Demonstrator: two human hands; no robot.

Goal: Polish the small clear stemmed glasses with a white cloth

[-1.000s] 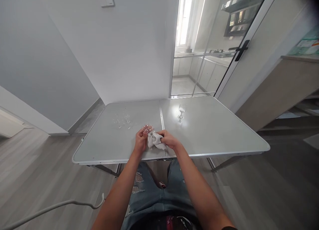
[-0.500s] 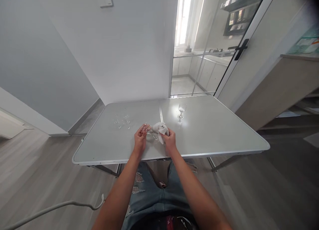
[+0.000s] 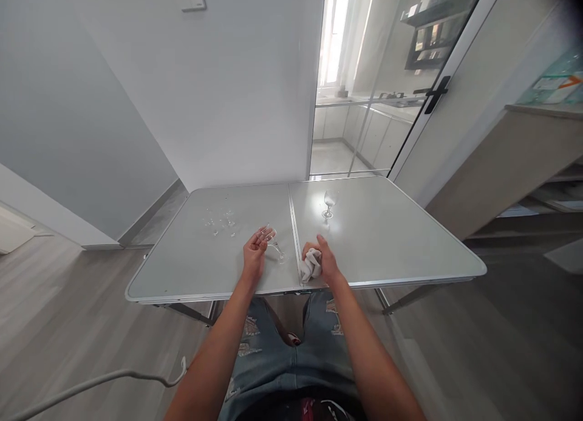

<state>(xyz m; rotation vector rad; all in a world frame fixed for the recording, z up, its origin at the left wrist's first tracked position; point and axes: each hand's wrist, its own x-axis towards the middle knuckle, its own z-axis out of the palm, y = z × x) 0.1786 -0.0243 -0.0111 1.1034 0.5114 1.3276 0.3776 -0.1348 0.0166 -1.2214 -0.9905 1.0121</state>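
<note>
White and all bunched up, a cloth [image 3: 311, 265] sits in the right hand [image 3: 328, 260]. The fingers curl around it in a snug hold, and the thumb points away from the body. This hand is just over the right half of the table, near the front edge.

The left hand [image 3: 254, 251] holds a clear drinking glass with a thin stem and a flat round foot [image 3: 276, 245]. Its fingers and thumb go around the cup part, so the grip is only as wide as the cup. The glass leans — its cup is up by the fingers, and its foot points down and to the right, toward the cloth. The foot is over the left half of the table (I cannot tell if it touches the top). Cloth and glass are apart, with a long silver strip [image 3: 295, 226] running between them.

The table is pale grey with a thin silver rim [image 3: 401, 239]. Another clear glass with a stem [image 3: 330, 200] stands upright on the right half, farther back, near a bright shine. On the left half, some small clear things [image 3: 231, 223] sit in a little group — too faint to name.

Blue jeans with rips [image 3: 319, 366] show below the front edge. Behind the table is a plain white wall [image 3: 246, 93], and beside it a door with a black handle [image 3: 437, 95].
</note>
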